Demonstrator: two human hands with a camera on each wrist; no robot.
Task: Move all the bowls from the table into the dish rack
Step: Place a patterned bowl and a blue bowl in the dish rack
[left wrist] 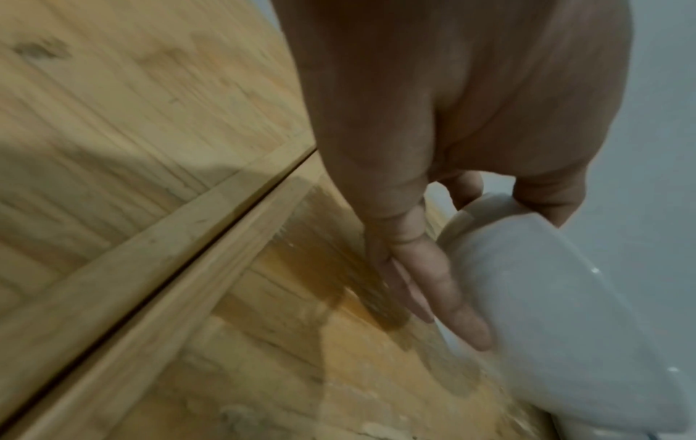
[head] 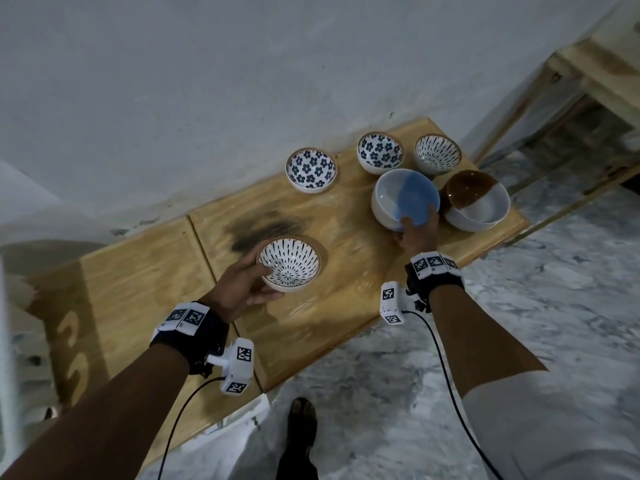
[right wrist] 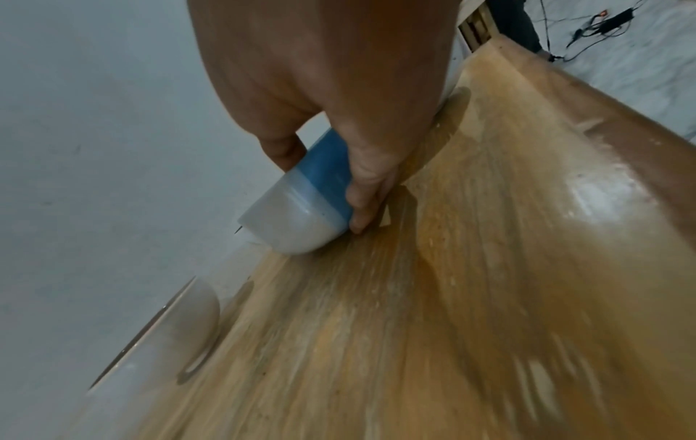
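Note:
My left hand [head: 249, 284] grips a small white bowl with dark radial dashes [head: 290, 263], thumb inside the rim and fingers under it; its pale underside [left wrist: 557, 297] fills the left wrist view, lifted off the wood. My right hand [head: 417, 228] grips the near rim of a larger blue-and-white bowl [head: 405, 199], which is tilted; the right wrist view shows that bowl [right wrist: 301, 205] just above the tabletop. On the wooden table [head: 346, 299] stand two flower-patterned bowls [head: 311, 169] [head: 380, 152], another dashed bowl [head: 438, 154] and a brown-and-white bowl [head: 477, 200]. No dish rack is in view.
The table stands against a grey wall [head: 207, 81]. A wooden frame [head: 595, 74] rises at the far right. The floor [head: 554, 306] is marbled grey, with my foot [head: 303, 420] below the table's front edge. Cables hang from both wrist cameras.

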